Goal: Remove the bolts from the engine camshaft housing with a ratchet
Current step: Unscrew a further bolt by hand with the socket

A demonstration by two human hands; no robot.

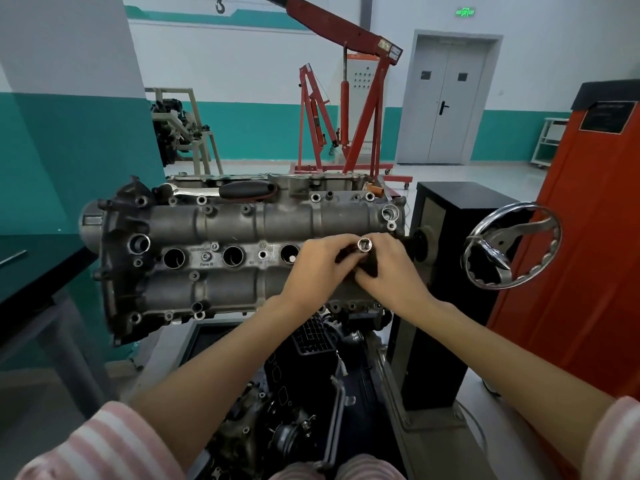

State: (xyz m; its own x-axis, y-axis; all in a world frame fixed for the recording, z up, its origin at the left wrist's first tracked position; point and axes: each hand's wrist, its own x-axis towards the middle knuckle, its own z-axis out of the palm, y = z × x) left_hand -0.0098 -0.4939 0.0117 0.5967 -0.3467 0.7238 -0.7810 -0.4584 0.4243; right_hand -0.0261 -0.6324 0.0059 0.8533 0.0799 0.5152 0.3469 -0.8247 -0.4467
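The grey camshaft housing (221, 223) lies across the engine stand, with bolts in its bosses, such as one near the middle (262, 254). Both hands meet over its right end. My left hand (313, 268) and my right hand (388, 271) grip a dark tool between them; a shiny socket (364, 244) sticks up from it, open end toward me. The rest of the tool is hidden by my fingers. A ratchet with a black handle (242, 190) lies on the far edge of the housing.
A chrome handwheel (512, 247) and a black stand column (446, 271) are to the right, with an orange cabinet (581, 237) beyond. A dark table (31, 268) is at the left. A red engine crane (346, 109) stands behind. Engine parts sit below the housing.
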